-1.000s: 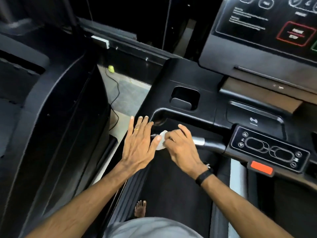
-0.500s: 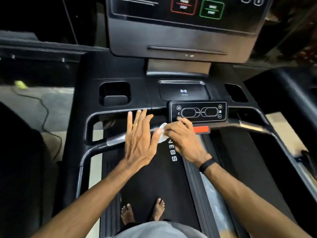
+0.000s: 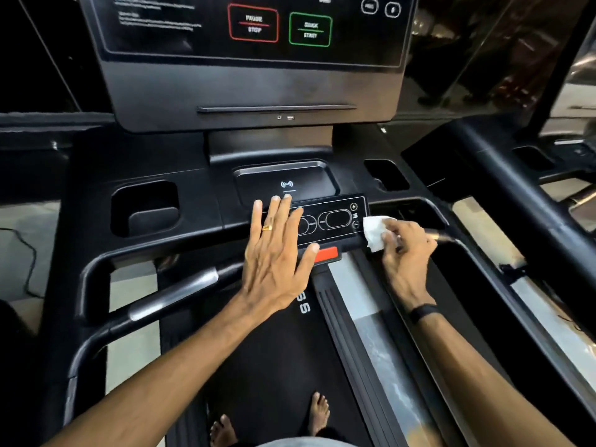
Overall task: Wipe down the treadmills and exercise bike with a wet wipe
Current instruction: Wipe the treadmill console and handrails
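Console reads "PAUSE STOP", "QUICK START"; right grip pinches wipe, left grip spread flat; smaller text illegible.

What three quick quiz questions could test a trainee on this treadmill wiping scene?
1. True or false: the right hand holds the wet wipe.
2. Which hand lies flat with straight fingers over the control panel?
3. What colour is the tab under that panel: A red, B blue, C yellow?

Key: 1 true; 2 the left hand; 3 A.
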